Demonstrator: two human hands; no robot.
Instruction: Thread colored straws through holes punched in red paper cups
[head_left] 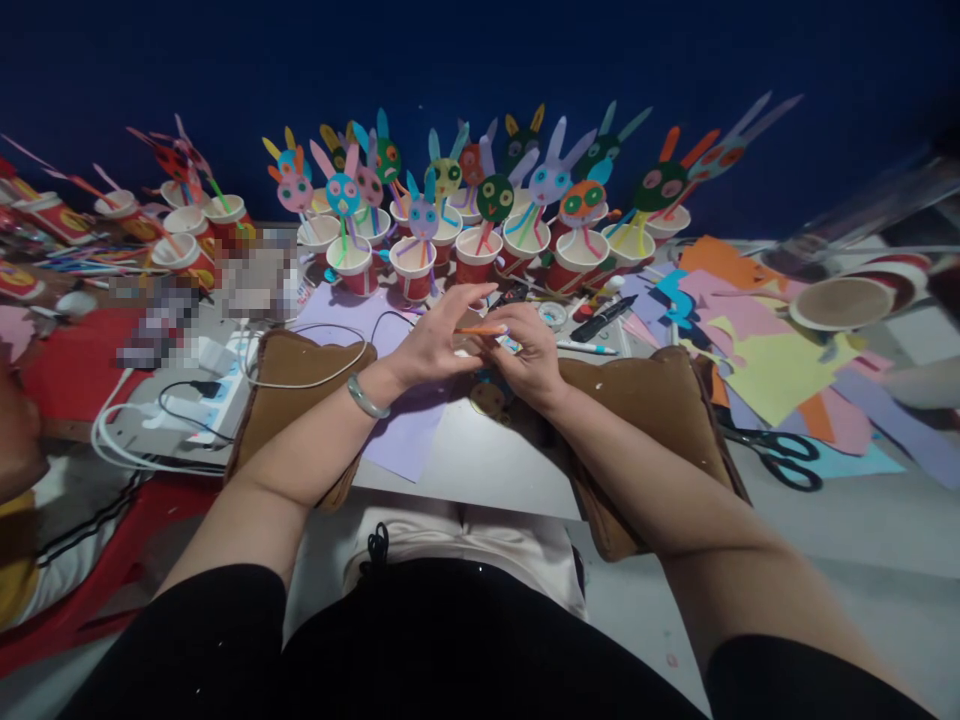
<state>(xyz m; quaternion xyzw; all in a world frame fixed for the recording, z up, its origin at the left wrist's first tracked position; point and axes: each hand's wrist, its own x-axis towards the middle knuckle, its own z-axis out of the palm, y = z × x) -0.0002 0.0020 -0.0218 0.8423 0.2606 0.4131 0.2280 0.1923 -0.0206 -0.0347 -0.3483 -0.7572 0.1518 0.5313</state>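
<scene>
Above the near edge of the table my two hands meet. My left hand is curved, its fingers and thumb spread apart around the left end of a thin orange strip. Whether the strip touches its fingers I cannot make out. My right hand pinches the strip's right end between thumb and fingers. Just below the hands lies a small round yellowish piece, partly in shadow. A purple paper sheet lies beneath my left forearm.
Red-and-white paper cups with paper rabbit heads stand in rows behind. Brown cushions flank my forearms. At right are coloured paper scraps, black scissors and a black marker. A power strip and cables lie left, near another person's arm.
</scene>
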